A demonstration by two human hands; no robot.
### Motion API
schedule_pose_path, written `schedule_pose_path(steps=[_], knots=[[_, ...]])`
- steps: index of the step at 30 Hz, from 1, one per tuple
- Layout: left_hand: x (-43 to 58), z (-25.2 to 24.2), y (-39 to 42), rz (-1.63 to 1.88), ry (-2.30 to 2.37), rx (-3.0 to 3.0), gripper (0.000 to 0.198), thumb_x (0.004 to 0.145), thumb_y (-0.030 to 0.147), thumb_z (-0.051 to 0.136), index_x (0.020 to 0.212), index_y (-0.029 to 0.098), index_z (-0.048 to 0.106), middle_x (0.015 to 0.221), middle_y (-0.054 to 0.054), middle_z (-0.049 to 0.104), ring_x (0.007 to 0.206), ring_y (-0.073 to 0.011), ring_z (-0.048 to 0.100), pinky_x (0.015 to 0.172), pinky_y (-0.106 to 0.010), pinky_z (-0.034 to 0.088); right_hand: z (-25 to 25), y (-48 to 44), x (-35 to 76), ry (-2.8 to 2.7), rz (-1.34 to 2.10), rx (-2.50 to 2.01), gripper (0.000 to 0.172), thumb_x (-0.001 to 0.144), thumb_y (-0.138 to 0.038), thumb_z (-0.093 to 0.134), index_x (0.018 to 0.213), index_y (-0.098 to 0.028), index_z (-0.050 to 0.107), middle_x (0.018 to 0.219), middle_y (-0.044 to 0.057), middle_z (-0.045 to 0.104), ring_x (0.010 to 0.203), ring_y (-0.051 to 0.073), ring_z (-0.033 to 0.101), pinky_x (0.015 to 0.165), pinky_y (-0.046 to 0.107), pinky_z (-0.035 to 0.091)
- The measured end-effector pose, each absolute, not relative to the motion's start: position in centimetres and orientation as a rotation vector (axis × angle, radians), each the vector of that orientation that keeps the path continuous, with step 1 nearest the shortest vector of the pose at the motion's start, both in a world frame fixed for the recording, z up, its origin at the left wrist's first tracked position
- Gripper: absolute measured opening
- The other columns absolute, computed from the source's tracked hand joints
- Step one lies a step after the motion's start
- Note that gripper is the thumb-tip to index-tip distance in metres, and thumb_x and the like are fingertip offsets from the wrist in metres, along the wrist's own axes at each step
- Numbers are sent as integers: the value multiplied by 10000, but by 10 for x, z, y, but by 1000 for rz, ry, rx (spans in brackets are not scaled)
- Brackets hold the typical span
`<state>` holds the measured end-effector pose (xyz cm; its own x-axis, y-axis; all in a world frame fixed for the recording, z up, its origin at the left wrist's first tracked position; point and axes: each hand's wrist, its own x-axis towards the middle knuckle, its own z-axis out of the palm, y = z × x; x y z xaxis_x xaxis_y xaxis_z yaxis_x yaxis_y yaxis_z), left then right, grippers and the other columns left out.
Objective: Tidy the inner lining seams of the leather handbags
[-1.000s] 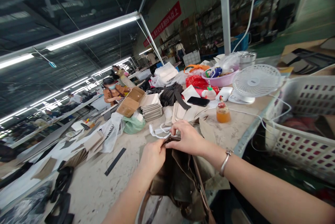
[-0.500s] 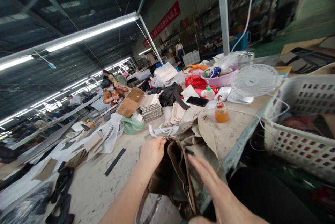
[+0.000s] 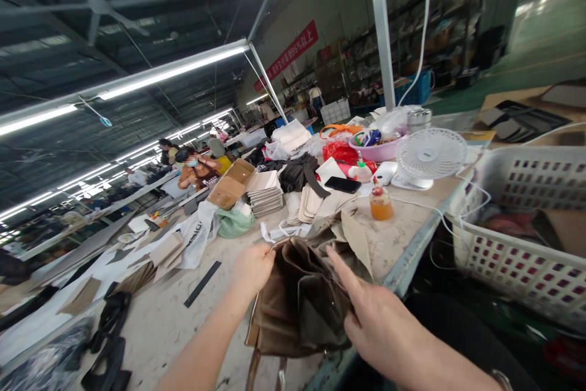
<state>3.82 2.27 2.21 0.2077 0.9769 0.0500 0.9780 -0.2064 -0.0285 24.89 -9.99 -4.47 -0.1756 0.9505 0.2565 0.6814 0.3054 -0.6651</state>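
A brown leather bag (image 3: 297,299) lies open at the near edge of the worktable (image 3: 403,232). My left hand (image 3: 251,269) is closed on the bag's upper left rim. My right hand (image 3: 370,318) grips the bag's right side, index finger stretched along its top edge and the other fingers tucked behind the leather. A loose tan flap (image 3: 354,238) of the bag folds out beyond my right hand.
An orange bottle (image 3: 381,203), a black phone (image 3: 342,184), a white desk fan (image 3: 428,156) and a pink basin (image 3: 379,148) stand further back. Stacked tan pieces (image 3: 264,193) and a cardboard box (image 3: 231,183) lie left. A white basket (image 3: 526,226) sits right. Other people work at far tables.
My right hand left the bag's top rim, swung back towards me, then came forward and took hold of the bag's right side. My left hand kept its grip on the rim.
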Motion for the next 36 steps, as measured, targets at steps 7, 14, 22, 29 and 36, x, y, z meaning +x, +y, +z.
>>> schedule_pose_path(steps=[7,14,22,29,36], knots=[[-19,36,-30,32,-2469,-2577,258,768,279,443,535,186,502,471,4,596,497,-161,612,502,-228,373,-15,-26,273,-2073,709,-1288,600,608,-78,481,1171,-226,626,967,41,713,847,213,639,719,261,456],[-42,24,-51,-132,-2260,-2467,384,780,427,535,1047,166,623,1015,-117,704,945,-294,656,821,-409,494,-29,10,245,-2183,713,-1209,314,634,-127,511,877,-200,696,761,1,698,695,170,608,619,229,413],[-9,18,-42,-374,-1631,-2635,259,763,346,648,1009,269,626,1440,-65,393,1354,-322,309,1066,-544,325,-43,7,234,-2107,751,-1015,337,735,-235,619,1068,-221,667,936,15,703,820,185,633,747,255,456],[3,4,-19,-489,-1568,-2634,146,758,298,674,845,222,585,1262,-80,549,1210,-284,484,1082,-544,297,-43,12,239,-2054,969,-833,239,796,-233,619,1019,-183,689,898,18,702,803,168,628,731,250,469],[-1,-2,-11,-560,-1590,-2665,115,791,287,646,888,236,612,1212,-56,585,1133,-234,548,1063,-459,355,-47,19,240,-2022,1024,-713,243,882,-281,552,1045,-175,698,937,49,709,825,165,626,746,263,472]])
